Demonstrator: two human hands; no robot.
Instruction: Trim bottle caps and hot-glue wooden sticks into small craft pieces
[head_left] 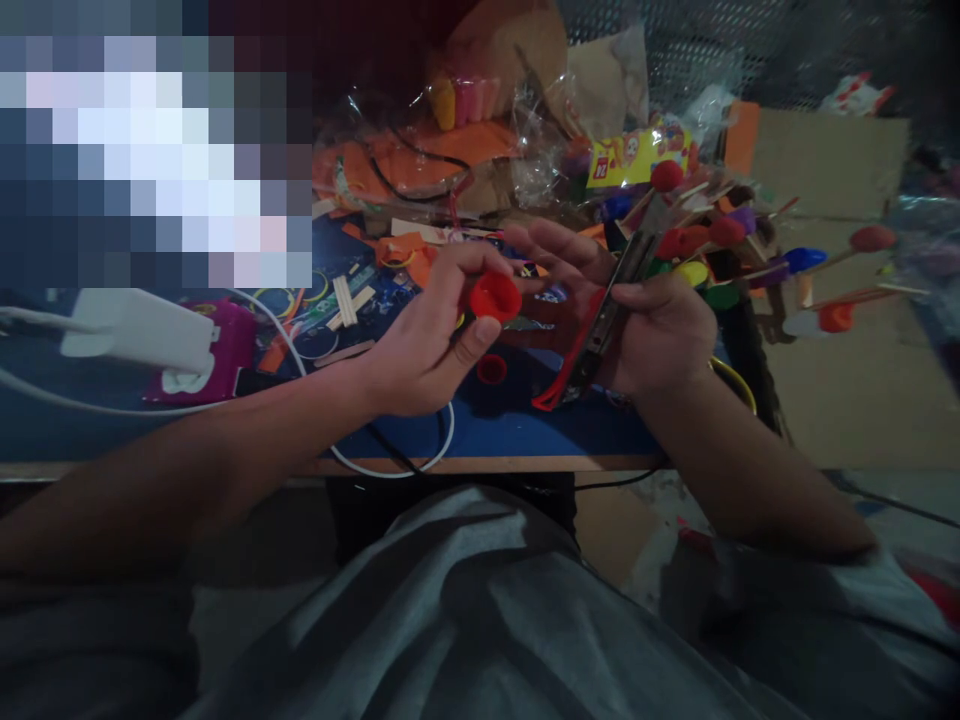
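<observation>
A small red cup (496, 297), its open side facing me, is pinched between the thumb and fingers of my left hand (427, 340). My right hand (637, 320) has a utility knife (611, 300) lying across its palm, the thumb pressing on it. The other fingers of that hand stretch away from the knife, toward the cup. The knife's red end points down toward me and its metal part slants up to the right. On the blue tabletop (517, 425) below the cup lies a second small red round piece (492, 369).
At left, a white charger (142, 330) sits in a magenta socket box (240, 340), with a white cable (450, 440) looping near the table edge. Wooden sticks (345, 300) and orange scraps lie behind. Several coloured pieces on sticks (724, 235) crowd the right, beside cardboard (862, 370).
</observation>
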